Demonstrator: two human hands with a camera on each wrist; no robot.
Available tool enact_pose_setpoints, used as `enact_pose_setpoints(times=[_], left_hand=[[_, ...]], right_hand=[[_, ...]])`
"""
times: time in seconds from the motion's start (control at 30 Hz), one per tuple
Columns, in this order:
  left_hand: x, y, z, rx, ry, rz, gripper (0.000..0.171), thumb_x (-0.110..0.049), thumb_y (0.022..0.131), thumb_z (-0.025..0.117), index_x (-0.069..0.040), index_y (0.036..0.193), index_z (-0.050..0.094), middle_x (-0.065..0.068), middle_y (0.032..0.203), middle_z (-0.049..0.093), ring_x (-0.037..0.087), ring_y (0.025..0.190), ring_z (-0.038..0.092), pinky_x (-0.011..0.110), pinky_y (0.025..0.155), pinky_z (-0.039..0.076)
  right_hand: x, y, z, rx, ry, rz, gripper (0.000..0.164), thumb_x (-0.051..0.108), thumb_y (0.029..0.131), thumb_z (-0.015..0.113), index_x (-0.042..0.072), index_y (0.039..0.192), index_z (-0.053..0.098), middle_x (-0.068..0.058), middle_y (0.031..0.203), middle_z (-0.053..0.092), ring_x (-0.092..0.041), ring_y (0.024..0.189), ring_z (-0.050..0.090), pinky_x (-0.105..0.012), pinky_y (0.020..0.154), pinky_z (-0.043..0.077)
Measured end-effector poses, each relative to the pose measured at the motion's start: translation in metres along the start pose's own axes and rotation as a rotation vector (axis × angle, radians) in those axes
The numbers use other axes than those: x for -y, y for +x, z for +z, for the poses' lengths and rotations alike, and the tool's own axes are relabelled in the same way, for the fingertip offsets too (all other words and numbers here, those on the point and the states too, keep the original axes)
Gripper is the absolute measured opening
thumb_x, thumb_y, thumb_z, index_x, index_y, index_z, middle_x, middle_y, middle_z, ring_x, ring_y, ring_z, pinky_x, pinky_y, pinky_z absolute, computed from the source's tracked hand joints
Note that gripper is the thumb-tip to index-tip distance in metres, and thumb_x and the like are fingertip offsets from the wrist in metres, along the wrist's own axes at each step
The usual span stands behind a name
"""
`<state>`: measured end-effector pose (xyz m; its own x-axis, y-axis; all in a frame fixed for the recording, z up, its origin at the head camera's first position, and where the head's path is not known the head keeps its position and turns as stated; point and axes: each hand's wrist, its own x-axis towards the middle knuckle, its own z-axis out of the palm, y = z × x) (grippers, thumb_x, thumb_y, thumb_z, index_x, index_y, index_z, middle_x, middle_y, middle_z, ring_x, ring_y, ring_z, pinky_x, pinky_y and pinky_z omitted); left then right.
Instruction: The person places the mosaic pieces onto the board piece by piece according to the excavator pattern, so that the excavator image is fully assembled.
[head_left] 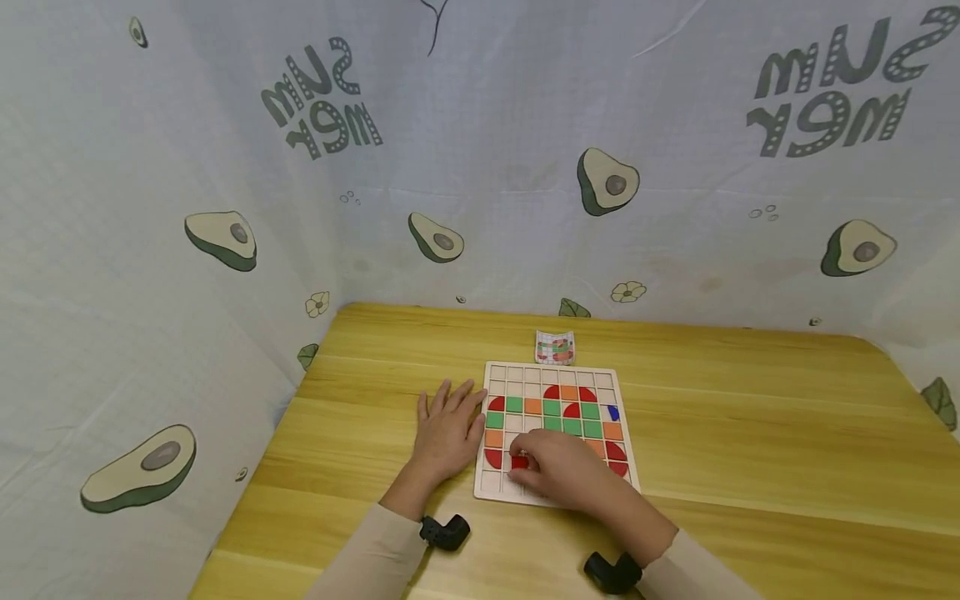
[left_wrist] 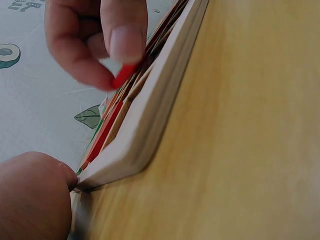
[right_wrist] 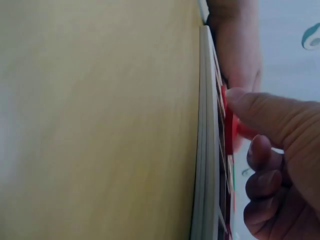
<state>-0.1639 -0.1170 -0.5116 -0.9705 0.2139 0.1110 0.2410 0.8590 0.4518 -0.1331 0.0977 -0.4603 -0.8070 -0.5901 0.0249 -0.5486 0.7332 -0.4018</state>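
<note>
A pale wooden grid board (head_left: 491,483) lies on the table, with red, orange and green flat pieces in several of its cells. Over its lower left part my right hand (head_left: 558,468) pinches a small red piece (head_left: 519,462) between thumb and fingertips. The right wrist view shows the thumb on this red piece (right_wrist: 229,131), close above the cells; its exact outline is partly covered. My left hand (head_left: 447,433) lies palm down with spread fingers on the table, its fingertips touching the board's left edge. A blue piece (head_left: 613,412) sits near the board's right side.
Behind the board stands a small curved card (head_left: 555,348) printed with a coloured grid pattern. The wooden table (head_left: 750,433) runs back to a white curtain (head_left: 510,233) with avocado prints. Black wrist cameras (head_left: 446,532) are strapped to both wrists.
</note>
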Motion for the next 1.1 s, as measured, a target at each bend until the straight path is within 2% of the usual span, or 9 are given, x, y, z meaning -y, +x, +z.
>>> enact_pose_setpoints(times=[0.23, 0.47, 0.77, 0.97, 1.1], left_hand=[[-0.001, 0.001, -0.003, 0.005, 0.004, 0.002, 0.044, -0.037, 0.108, 0.044, -0.026, 0.15, 0.053, 0.004, 0.163, 0.042, 0.039, 0.157, 0.023, 0.07, 0.123, 0.008], [0.0, 0.001, -0.003, 0.019, 0.005, -0.012, 0.045, -0.038, 0.108, 0.044, -0.027, 0.15, 0.052, 0.003, 0.164, 0.041, 0.038, 0.157, 0.022, 0.069, 0.124, 0.006], [-0.001, 0.001, -0.002, 0.009, -0.008, 0.007, 0.043, -0.034, 0.107, 0.047, -0.024, 0.148, 0.055, 0.006, 0.162, 0.043, 0.041, 0.156, 0.024, 0.071, 0.122, 0.008], [-0.003, 0.002, -0.002, 0.01, -0.005, 0.008, 0.044, -0.035, 0.107, 0.046, -0.024, 0.149, 0.054, 0.005, 0.162, 0.043, 0.04, 0.156, 0.024, 0.07, 0.123, 0.008], [-0.002, 0.001, -0.003, -0.002, -0.01, 0.004, 0.044, -0.035, 0.107, 0.047, -0.024, 0.149, 0.054, 0.006, 0.162, 0.044, 0.041, 0.156, 0.025, 0.07, 0.123, 0.008]], right_hand=[[-0.001, 0.012, 0.007, 0.001, 0.001, 0.014, 0.024, 0.034, 0.09, 0.078, 0.017, 0.106, 0.073, 0.014, 0.078, 0.06, -0.003, 0.068, 0.047, -0.024, 0.065, 0.045], [-0.003, 0.012, 0.009, -0.008, -0.003, 0.06, 0.021, 0.035, 0.091, 0.077, 0.019, 0.103, 0.073, 0.014, 0.076, 0.057, -0.003, 0.067, 0.047, -0.024, 0.064, 0.046], [-0.002, 0.011, 0.01, -0.025, -0.015, 0.059, 0.022, 0.035, 0.09, 0.079, 0.018, 0.102, 0.072, 0.013, 0.076, 0.058, -0.003, 0.067, 0.047, -0.024, 0.062, 0.045], [-0.005, 0.002, -0.002, -0.013, 0.004, 0.153, 0.021, 0.036, 0.09, 0.078, 0.021, 0.103, 0.072, 0.014, 0.073, 0.055, -0.004, 0.065, 0.047, -0.023, 0.061, 0.042], [-0.019, -0.009, -0.021, -0.018, -0.016, 0.205, 0.023, 0.034, 0.09, 0.078, 0.018, 0.106, 0.074, 0.013, 0.074, 0.057, -0.006, 0.066, 0.047, -0.024, 0.061, 0.042]])
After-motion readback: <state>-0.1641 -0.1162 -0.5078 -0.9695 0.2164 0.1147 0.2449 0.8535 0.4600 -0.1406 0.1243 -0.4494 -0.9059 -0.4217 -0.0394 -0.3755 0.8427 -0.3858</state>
